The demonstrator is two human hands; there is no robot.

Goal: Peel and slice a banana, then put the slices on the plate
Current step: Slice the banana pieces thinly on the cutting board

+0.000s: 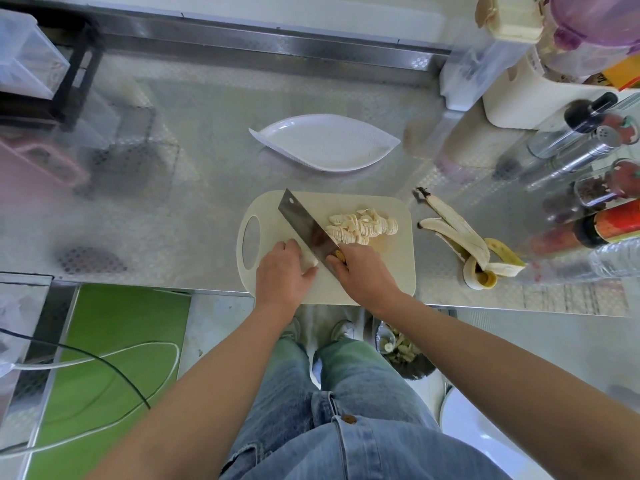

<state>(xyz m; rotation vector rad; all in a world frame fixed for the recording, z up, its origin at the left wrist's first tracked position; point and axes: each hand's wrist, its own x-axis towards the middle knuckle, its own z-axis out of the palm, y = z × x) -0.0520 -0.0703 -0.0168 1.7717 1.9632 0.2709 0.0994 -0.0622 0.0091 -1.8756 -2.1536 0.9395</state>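
On the cutting board [277,209], the left hand [284,271] held the banana stub [309,263] while the right hand [363,271] gripped the cleaver [304,226]; slices [360,225] lay beyond, the plate [325,142] on the worktop [173,188]

kitchen, steel counter [194,188], condiment bottles [585,140]

Bare counter [214,174] lies open between cutting board [391,271] and plate [325,143]; bottles [571,147] and banana peel [460,230] crowd the right side.
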